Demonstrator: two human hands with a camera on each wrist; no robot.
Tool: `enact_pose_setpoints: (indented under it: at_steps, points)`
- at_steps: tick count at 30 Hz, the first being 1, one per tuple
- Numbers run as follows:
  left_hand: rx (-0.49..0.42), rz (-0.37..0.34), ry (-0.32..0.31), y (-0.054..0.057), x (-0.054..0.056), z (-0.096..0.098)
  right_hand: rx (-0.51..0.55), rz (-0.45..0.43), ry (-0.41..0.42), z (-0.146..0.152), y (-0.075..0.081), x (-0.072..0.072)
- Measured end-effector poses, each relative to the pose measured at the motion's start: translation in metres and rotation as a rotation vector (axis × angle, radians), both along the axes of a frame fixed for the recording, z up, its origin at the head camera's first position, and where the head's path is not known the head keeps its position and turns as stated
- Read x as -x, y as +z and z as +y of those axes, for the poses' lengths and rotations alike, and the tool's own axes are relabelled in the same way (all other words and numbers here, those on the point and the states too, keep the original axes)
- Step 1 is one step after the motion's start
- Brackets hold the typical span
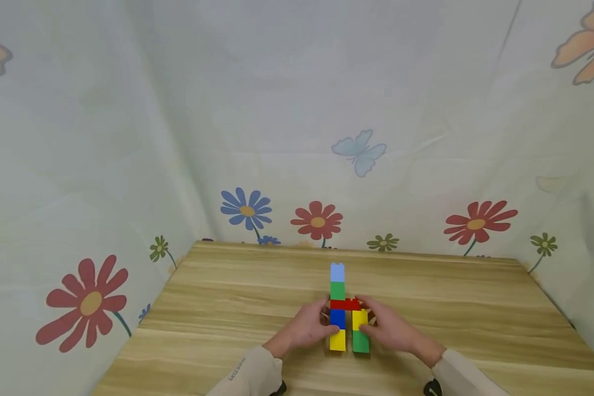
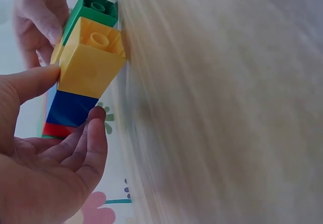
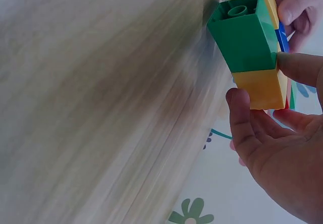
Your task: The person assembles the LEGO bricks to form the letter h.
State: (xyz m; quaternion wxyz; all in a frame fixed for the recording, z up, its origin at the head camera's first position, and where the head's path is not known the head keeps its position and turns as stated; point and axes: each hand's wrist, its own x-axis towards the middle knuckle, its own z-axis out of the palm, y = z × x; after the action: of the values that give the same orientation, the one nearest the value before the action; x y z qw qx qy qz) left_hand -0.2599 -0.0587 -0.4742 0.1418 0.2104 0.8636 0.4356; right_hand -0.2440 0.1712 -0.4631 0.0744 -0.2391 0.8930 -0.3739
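Several toy building bricks are joined into one chair-like shape. Its longer column runs from a light blue brick (image 1: 337, 273) through green, a wide red brick (image 1: 345, 304) and a dark blue brick (image 2: 72, 108) to a yellow brick (image 2: 91, 70). The red one bridges to a shorter column of yellow (image 3: 261, 89) and green (image 3: 245, 42). My left hand (image 1: 311, 324) grips the longer column at its dark blue and yellow bricks, thumb on one side, fingers around the other. My right hand (image 1: 388, 324) holds the shorter column. Hollow brick undersides show in both wrist views.
The shape is at or just above a wood-grain table (image 1: 247, 286); contact is unclear. A pale cloth (image 1: 277, 99) printed with flowers and butterflies hangs behind the table and along its sides. Light sleeves (image 1: 254, 374) cover both forearms.
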Motion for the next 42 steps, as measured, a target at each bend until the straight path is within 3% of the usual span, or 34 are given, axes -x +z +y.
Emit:
enact_pose_setpoints:
  at_steps: [8,18,29,42]
  points:
    - [0.021,0.007,-0.021,-0.001,0.002,0.001,0.007,-0.015,0.011,0.001,0.0,0.002]
    - [0.02,-0.051,-0.01,0.0,0.003,0.001,-0.009,-0.043,0.032,0.001,-0.001,0.006]
    - [0.02,-0.066,-0.032,-0.001,0.007,0.001,-0.014,-0.07,0.024,0.0,-0.001,0.008]
    - [-0.024,-0.102,-0.031,-0.006,0.011,0.0,-0.006,-0.146,0.026,0.002,-0.011,0.017]
